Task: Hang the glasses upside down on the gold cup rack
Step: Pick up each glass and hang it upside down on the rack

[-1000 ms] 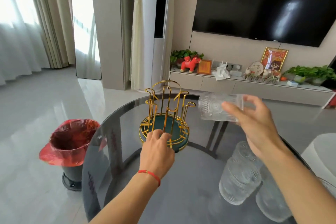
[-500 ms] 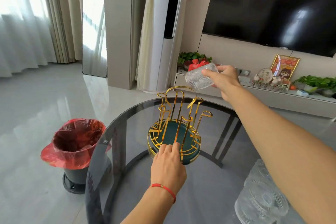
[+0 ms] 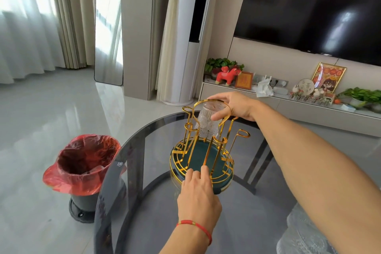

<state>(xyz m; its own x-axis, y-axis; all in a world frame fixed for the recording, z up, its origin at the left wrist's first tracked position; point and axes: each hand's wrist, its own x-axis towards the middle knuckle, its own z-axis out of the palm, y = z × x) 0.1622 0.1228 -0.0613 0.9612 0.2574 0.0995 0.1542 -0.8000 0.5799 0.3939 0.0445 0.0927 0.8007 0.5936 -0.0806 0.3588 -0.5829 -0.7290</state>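
One glass (image 3: pixel 208 120) is going onto the gold cup rack (image 3: pixel 203 146) in the head view, the only view there is. The right hand (image 3: pixel 233 106) pinches it near its upturned base, thumb on the near side and fingers curled over the far side, and holds it mouth-down among the upright prongs at the back of the rack, under the round carrying loop. Whether it already sits on a prong or is only held over one, I cannot tell. The left hand (image 3: pixel 199 189) rests on the near rim of the rack's green tray, two fingertips pressed together against the gold wire, steadying it on the dark glass table (image 3: pixel 148 208).

The other prongs that show carry nothing, so I judge this the first glass and the task barely begun. At least one more ribbed glass (image 3: pixel 303 231) stands at the lower right corner of the table, partly hidden by the right forearm; how many wait there cannot be counted. Letting go of this glass and hanging the rest is what remains.
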